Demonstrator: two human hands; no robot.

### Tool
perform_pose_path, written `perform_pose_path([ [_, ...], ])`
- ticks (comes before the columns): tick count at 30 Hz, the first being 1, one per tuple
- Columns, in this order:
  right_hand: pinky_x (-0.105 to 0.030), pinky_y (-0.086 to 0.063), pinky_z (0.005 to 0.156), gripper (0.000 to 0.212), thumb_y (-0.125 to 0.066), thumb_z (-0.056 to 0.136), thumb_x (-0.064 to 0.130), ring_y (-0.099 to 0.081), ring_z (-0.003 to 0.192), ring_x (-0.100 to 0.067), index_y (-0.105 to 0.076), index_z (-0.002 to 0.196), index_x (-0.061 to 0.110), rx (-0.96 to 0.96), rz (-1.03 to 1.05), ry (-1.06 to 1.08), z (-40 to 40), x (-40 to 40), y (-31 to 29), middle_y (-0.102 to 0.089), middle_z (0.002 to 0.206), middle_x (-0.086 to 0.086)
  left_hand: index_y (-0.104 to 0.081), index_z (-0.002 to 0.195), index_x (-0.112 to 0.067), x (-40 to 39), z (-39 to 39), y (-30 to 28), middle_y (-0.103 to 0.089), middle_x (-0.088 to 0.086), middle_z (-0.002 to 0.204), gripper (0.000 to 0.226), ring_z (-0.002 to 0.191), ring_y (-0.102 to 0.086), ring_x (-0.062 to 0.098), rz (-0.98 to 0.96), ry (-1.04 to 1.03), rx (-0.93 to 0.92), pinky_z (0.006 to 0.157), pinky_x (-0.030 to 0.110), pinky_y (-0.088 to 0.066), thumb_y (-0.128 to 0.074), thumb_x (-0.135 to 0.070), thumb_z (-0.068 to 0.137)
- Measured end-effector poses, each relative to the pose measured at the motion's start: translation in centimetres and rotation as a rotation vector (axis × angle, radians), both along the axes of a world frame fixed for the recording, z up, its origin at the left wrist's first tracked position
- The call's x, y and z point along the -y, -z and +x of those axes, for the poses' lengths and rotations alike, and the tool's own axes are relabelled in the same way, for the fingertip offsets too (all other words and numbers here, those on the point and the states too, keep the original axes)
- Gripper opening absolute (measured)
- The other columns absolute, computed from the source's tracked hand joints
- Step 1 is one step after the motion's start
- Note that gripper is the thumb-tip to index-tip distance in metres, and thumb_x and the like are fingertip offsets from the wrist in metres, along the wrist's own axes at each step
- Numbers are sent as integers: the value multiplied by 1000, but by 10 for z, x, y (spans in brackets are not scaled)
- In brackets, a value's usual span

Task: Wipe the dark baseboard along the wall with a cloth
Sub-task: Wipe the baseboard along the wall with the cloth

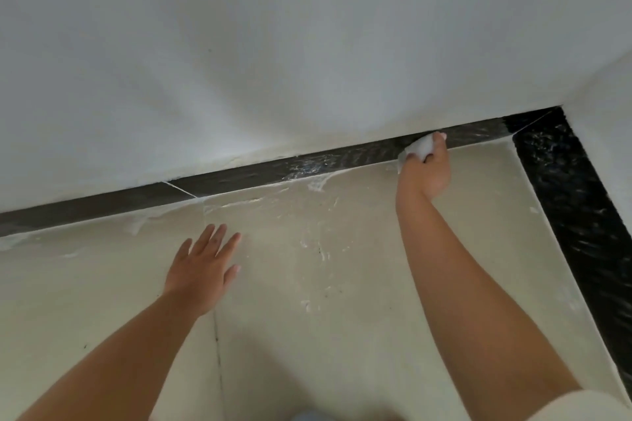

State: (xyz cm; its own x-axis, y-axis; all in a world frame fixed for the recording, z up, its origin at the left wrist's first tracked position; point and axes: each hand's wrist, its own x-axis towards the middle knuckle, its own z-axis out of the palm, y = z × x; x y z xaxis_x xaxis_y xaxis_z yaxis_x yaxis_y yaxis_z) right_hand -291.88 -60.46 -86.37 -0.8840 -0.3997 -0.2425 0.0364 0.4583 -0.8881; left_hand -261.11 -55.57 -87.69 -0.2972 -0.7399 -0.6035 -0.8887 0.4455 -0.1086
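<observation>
R hand is closed around a bunched white cloth, fingers wrapped over it, pressing it vs the dark baseboard where wall meets floor. Cloth sits on the baseboard's face near the R end of that run, short of the corner, w/ a bit of fabric hanging at the L side of the fist down to the floor edge. Baseboard runs diagonally from lower L up to the corner at upper R, then a wider black strip w/ pale speckles turns down along the R side. White wall above it. L hand is spread flat, palm down on the cream floor, fingers apart, holding nothing, well apart from the cloth and near the baseboard but not touching it. Floor has white smears & dried splatter btwn the hands and along the baseboard's lower edge. A thin tile joint runs down from the L wrist area.
</observation>
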Motion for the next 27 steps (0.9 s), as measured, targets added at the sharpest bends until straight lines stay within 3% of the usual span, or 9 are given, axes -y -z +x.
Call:
perform_pose_path([
  [3,-7,-29,65,48,-47,87,-2,-54,88,-16,-49,130,18,-29,20,-57,33,-3,2,-62,102,-9,5,145,-24,10,-7,9,8,2,155,55,142,8,19,5,-49,-50,115,35,-7,-17,-42,97],
  [6,-9,-28,62,47,-49,88,-1,-57,78,-26,-49,130,19,-115,37,-327,72,-17,4,-66,95,-17,3,145,-24,14,-11,23,8,2,155,56,142,8,19,10,-41,-88,114,34,-8,-19,-42,97],
  [9,-9,-30,57,48,-49,85,-5,-43,57,-14,-52,128,16,-180,-27,-643,92,-32,3,-49,64,4,-1,145,-23,14,-12,34,8,4,155,58,142,7,19,-15,2,-157,114,34,-9,-23,-43,96],
  [13,-2,-36,65,44,-50,86,-1,-43,67,1,-53,126,17,-106,17,-300,39,-33,-6,-43,77,14,-1,145,-22,12,-9,46,12,5,154,60,142,12,20,-25,-12,-233,114,36,-2,-26,-44,95],
  [16,-14,-37,77,47,-48,87,1,-44,85,-11,-48,131,18,-195,169,-202,-3,-33,-15,-43,86,9,0,145,-23,12,1,54,16,5,153,63,141,16,19,-9,28,-259,114,38,4,-14,-52,91],
  [20,-11,-37,73,50,-43,87,0,-52,101,-20,-43,134,18,-278,262,-196,-24,-19,-24,-58,110,-3,-14,144,-22,19,11,54,3,6,154,88,141,9,20,2,79,-377,114,40,1,8,-57,66],
  [22,-13,-35,78,49,-43,88,-1,-51,110,-23,-42,134,17,-227,209,-103,-17,-9,-23,-53,125,-12,-14,144,-23,22,14,56,5,4,154,90,135,20,14,2,79,-412,113,39,3,8,-58,64],
  [25,-15,-40,82,51,-46,87,-1,-52,99,-18,-41,134,16,-143,82,0,14,2,-14,-53,111,-7,-11,144,-26,27,12,60,14,-1,151,91,126,29,10,4,78,-438,113,38,6,9,-59,62],
  [27,-2,-37,63,49,-49,85,0,-50,74,-11,-45,131,16,-143,25,53,40,6,-8,-51,85,-1,-10,144,-27,28,11,58,13,-2,152,86,126,29,8,12,66,-441,112,37,8,6,-61,66],
])
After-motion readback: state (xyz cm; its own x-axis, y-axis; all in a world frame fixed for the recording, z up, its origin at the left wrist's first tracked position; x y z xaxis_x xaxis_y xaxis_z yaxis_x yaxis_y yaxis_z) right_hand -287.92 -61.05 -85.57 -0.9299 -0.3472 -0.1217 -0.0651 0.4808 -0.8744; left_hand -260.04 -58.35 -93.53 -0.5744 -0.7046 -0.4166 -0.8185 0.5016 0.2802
